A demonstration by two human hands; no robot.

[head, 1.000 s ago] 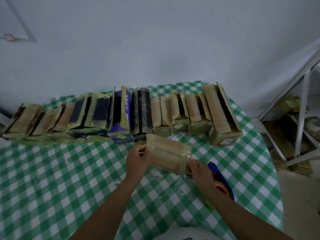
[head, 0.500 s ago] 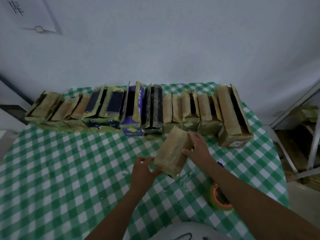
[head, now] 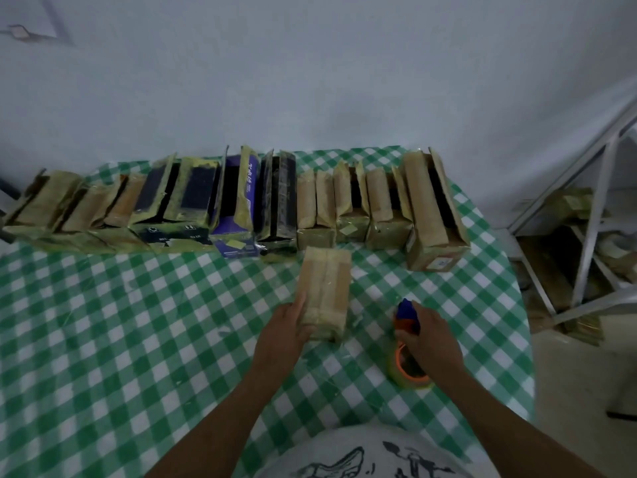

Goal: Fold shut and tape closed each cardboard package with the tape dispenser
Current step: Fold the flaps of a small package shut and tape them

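We see matt brown cardboard on the near package (head: pixel 336 294), its top glazed with glossy clear tape (head: pixel 312 281); the row of boxes (head: pixel 375 201) behind is the same dull card, with shiny yellowish tape on the flaps. The table (head: pixel 496 305) wears a smooth checked cover (head: pixel 138 322) with a faint plastic sheen; the tape dispenser (head: pixel 406 310) is smooth blue and red plastic; the rack (head: pixel 597 208) looks like pale painted metal; the wall (head: pixel 310 81) is matt.
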